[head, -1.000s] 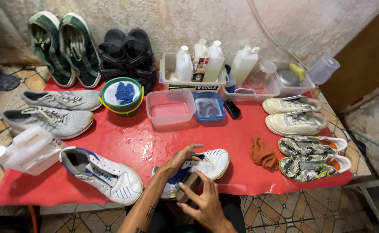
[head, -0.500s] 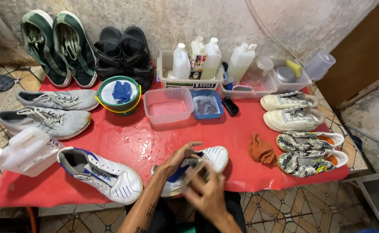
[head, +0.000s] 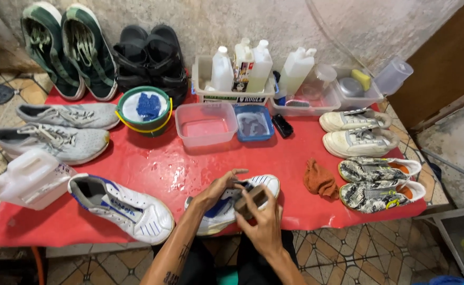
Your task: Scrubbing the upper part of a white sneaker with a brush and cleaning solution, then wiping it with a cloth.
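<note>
I am in the middle of scrubbing a white sneaker (head: 242,203) with blue trim, which lies on its side at the near edge of the red counter (head: 153,169), at about 6 o'clock from the clear tub (head: 205,125) of pinkish water. My left hand (head: 220,189) is curled over the shoe's collar and tongue, its grip closed on the upper to pin it down. My right hand (head: 263,221) has its grip clamped around a small brown brush (head: 251,199), the block pressed against the shoe's side near the laces.

I judge the step to be the brushing of this one shoe, with its mate (head: 120,207) lying at 9 o'clock, near my left forearm but apart from it. An orange rag (head: 320,181) sits crumpled at 3 o'clock, just beside the toe. The blue tray (head: 254,124) is at 12 o'clock, touching the tub's right side.

The next move, as I see it, calls for short strokes along the panel while the left hand keeps the shoe from sliding on the wet surface; the counter shows droplets just beyond the shoe. Turning the shoe to reach the sole edge would need the left grip to shift first.
</note>
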